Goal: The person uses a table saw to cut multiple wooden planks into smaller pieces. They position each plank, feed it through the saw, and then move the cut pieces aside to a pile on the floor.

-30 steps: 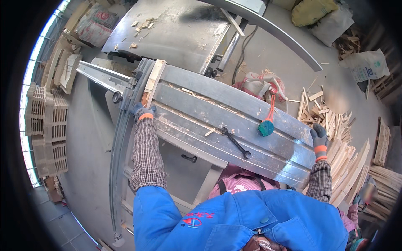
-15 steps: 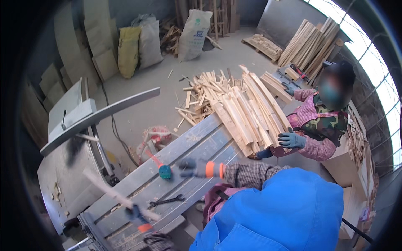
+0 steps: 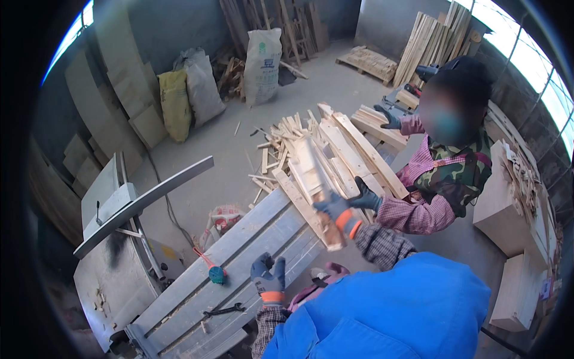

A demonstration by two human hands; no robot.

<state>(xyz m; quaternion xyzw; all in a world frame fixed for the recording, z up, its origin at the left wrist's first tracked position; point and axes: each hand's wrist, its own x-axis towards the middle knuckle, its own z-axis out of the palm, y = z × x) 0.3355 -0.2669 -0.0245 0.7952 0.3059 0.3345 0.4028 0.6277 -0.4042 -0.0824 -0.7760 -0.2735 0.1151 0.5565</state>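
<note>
My right hand (image 3: 336,210), in a dark glove with an orange cuff, grips a pale wooden board (image 3: 311,170) at the right end of the metal slotted table. The board is blurred and lies over the stack of wooden boards (image 3: 371,152). My left hand (image 3: 268,276), gloved the same way, is over the table's near edge with fingers apart and nothing in them. On the slotted table (image 3: 251,227), a green-headed tool with a red handle (image 3: 216,274) lies left of it, and a dark open-ended wrench (image 3: 225,310) lies nearer me.
A co-worker's gloved hand (image 3: 366,196) is close beside my right hand; their other hand (image 3: 390,118) rests on farther boards. A grey machine with a long curved bar (image 3: 149,203) stands left. Scrap sticks (image 3: 269,158) pile behind the table, and sacks (image 3: 262,66) stand by the wall.
My left hand has moved right and no longer holds the wooden strip it had. My right hand, open over the table before, has moved right to the stack and now grips a board.
</note>
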